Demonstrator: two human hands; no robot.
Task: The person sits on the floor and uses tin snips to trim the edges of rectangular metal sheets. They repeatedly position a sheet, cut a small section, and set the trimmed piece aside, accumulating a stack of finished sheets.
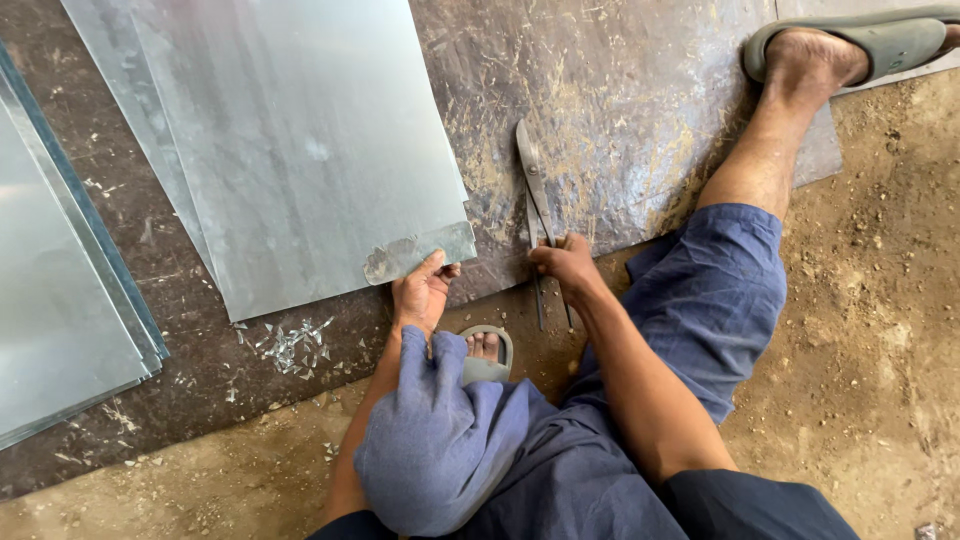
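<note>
Head view: metal scraps (290,345) beside sheet (310,150); stacked sheets (60,300) left.

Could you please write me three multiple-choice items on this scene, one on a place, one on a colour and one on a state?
1. Where do the metal shears lie?
A. On the dark scratched mat, blades pointing away from the person
B. On top of the sheet stack at the far left
C. On the bare dirt at the right

2. What colour are the person's trousers?
A. Red
B. Blue
C. White

3. What is the left hand doing?
A. Resting flat on the dirt
B. Holding a sandal
C. Gripping the near corner of the metal sheet

Answers: 1 A, the blades rest on the mat while the right hand is on the handles. 2 B, the cloth over both legs is blue. 3 C, its fingers pinch the sheet's corner.
</note>
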